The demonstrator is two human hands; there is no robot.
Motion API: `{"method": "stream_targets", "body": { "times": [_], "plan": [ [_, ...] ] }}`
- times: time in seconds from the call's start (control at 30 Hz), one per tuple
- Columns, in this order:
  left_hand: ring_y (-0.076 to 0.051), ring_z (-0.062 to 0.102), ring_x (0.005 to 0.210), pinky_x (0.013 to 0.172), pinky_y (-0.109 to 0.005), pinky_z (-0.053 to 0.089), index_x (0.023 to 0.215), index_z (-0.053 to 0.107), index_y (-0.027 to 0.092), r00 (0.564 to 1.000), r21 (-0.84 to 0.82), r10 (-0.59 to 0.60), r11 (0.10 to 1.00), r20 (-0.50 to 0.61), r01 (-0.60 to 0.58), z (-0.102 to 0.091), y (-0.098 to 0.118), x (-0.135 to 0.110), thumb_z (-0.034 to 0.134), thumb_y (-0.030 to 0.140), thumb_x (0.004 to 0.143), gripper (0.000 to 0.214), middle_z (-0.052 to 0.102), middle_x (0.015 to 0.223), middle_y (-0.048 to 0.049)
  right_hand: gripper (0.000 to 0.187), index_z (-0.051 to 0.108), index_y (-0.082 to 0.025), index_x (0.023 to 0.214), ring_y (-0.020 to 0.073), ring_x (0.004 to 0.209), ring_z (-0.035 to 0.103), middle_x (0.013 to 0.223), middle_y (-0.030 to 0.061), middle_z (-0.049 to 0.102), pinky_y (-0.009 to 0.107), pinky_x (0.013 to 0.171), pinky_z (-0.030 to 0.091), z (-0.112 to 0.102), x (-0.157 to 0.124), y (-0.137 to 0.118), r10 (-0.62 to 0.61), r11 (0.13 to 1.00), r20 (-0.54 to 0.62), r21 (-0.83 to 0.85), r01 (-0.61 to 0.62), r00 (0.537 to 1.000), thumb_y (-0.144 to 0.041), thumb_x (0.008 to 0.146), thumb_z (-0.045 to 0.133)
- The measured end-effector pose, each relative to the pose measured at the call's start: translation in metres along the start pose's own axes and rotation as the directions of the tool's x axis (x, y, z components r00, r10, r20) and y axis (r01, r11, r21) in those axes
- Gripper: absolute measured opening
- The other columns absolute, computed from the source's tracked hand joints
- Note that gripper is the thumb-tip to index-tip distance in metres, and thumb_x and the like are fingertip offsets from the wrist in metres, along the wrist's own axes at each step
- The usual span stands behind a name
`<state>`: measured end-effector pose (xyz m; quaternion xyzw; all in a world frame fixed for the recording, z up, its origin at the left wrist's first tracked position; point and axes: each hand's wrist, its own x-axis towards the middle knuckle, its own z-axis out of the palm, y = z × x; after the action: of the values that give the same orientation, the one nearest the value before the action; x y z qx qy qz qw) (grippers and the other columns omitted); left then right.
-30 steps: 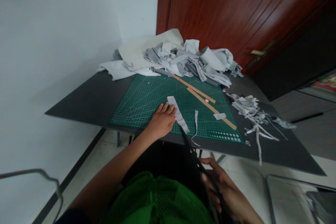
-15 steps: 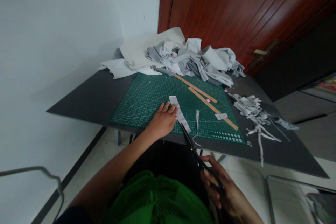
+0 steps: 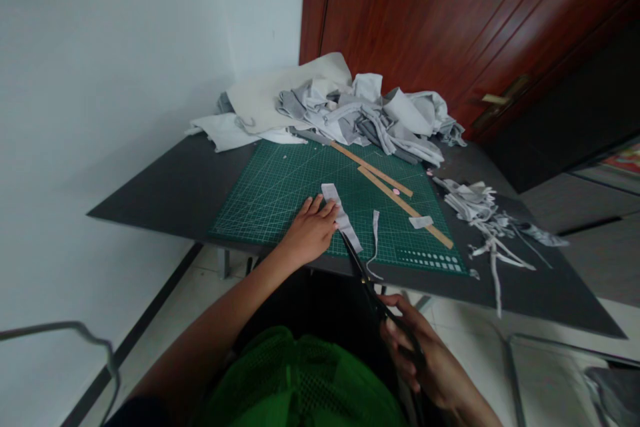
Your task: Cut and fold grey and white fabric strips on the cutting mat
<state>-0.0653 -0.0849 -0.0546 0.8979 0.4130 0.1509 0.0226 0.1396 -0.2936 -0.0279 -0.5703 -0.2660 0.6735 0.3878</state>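
My left hand (image 3: 310, 232) lies flat on the green cutting mat (image 3: 280, 187), fingertips pressing the left edge of a grey fabric strip (image 3: 341, 217). Below the table edge my right hand (image 3: 425, 360) grips black scissors (image 3: 367, 287). Their blades reach up to the near end of the strip. A thin curled offcut (image 3: 374, 240) lies just right of the strip.
Two wooden rulers (image 3: 400, 200) lie diagonally on the mat, one with a small grey scrap (image 3: 420, 221) on it. A pile of grey and white fabric (image 3: 345, 113) fills the back of the dark table (image 3: 165, 193). Cut scraps (image 3: 480, 213) are scattered at the right. A brown door (image 3: 450, 20) stands behind.
My right hand has pushed the scissors a little forward, so the blades now meet the near end of the strip. My left hand has stayed on the strip.
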Motion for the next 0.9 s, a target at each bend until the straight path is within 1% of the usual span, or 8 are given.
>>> {"method": "stream_targets", "body": {
  "times": [0.07,0.13,0.23,0.33,0.4,0.6,0.77,0.9],
  "plan": [
    [-0.032,0.029,0.152,0.126,-0.051,0.019,0.153,0.042,0.015,1.0,-0.008,-0.005,1.0,0.008,0.005,-0.001,0.0,0.0,0.032,0.034,0.106,0.051,0.043,0.16,-0.0069,0.07,0.046,-0.027,0.125,0.0022,0.037,0.028,0.06,-0.0133,0.043,0.011,0.029,0.03,0.0,-0.002,0.001,-0.001,1.0,-0.006,-0.002,0.001,1.0,-0.06,0.075,0.082],
    [-0.033,0.024,0.154,0.127,-0.051,0.019,0.155,0.04,0.015,1.0,-0.02,-0.009,1.0,0.01,0.009,-0.002,0.0,0.0,0.033,0.032,0.106,0.052,0.038,0.163,-0.0067,0.071,0.045,-0.027,0.126,0.0025,0.037,0.027,0.058,-0.0137,0.042,0.011,0.029,0.03,-0.001,-0.003,0.003,-0.005,1.0,-0.005,-0.007,0.005,1.0,-0.06,0.076,0.081],
    [-0.032,0.017,0.156,0.127,-0.051,0.019,0.156,0.038,0.018,1.0,-0.042,0.011,0.999,0.015,-0.01,-0.005,-0.001,-0.002,0.034,0.025,0.104,0.052,0.032,0.166,-0.0052,0.069,0.045,-0.026,0.128,0.0026,0.037,0.026,0.057,-0.0138,0.042,0.011,0.029,0.029,-0.002,-0.005,0.007,-0.015,1.0,-0.01,-0.009,0.015,1.0,-0.058,0.078,0.081],
    [-0.029,0.022,0.155,0.127,-0.052,0.017,0.152,0.043,0.021,0.998,-0.057,0.053,0.997,0.042,-0.05,-0.006,-0.002,-0.003,0.037,0.015,0.1,0.053,0.039,0.163,-0.0046,0.067,0.044,-0.026,0.129,0.0023,0.036,0.024,0.056,-0.014,0.042,0.011,0.029,0.028,-0.003,-0.006,0.01,-0.029,1.0,-0.021,-0.008,0.029,0.999,-0.057,0.081,0.079],
    [-0.029,0.027,0.153,0.127,-0.054,0.017,0.149,0.048,0.022,0.997,-0.06,0.062,0.996,0.051,-0.059,-0.007,-0.003,-0.003,0.039,0.012,0.097,0.054,0.043,0.16,-0.0044,0.067,0.044,-0.026,0.129,0.0021,0.036,0.025,0.057,-0.0138,0.043,0.011,0.029,0.029,-0.003,-0.006,0.011,-0.034,0.999,-0.015,-0.016,0.034,0.999,-0.057,0.081,0.079],
    [-0.03,0.031,0.151,0.126,-0.055,0.019,0.147,0.052,0.023,0.998,-0.048,0.057,0.997,0.033,-0.056,-0.007,-0.002,-0.002,0.041,0.012,0.095,0.054,0.047,0.158,-0.0039,0.067,0.045,-0.027,0.128,0.0009,0.036,0.028,0.064,-0.012,0.047,0.011,0.029,0.029,-0.003,-0.006,0.009,-0.034,0.999,-0.018,-0.042,0.034,0.999,-0.056,0.079,0.081],
    [-0.029,0.032,0.15,0.125,-0.054,0.02,0.146,0.052,0.024,0.998,-0.048,0.052,0.998,0.035,-0.051,-0.008,-0.001,-0.002,0.042,0.013,0.095,0.054,0.048,0.157,-0.0033,0.06,0.048,-0.028,0.124,0.0012,0.036,0.029,0.066,-0.0106,0.049,0.01,0.027,0.027,-0.006,-0.003,0.011,-0.05,0.998,-0.001,0.031,0.05,0.999,-0.056,0.08,0.079],
    [-0.029,0.032,0.15,0.125,-0.054,0.02,0.145,0.053,0.025,0.998,-0.057,0.051,0.997,0.03,-0.05,-0.009,-0.001,-0.002,0.043,0.012,0.094,0.053,0.048,0.157,-0.0024,0.057,0.05,-0.027,0.12,0.0011,0.038,0.028,0.064,-0.0111,0.046,0.01,0.028,0.029,-0.006,-0.003,0.007,-0.022,0.999,0.035,0.035,0.021,0.999,-0.056,0.08,0.079]
  ]
}}
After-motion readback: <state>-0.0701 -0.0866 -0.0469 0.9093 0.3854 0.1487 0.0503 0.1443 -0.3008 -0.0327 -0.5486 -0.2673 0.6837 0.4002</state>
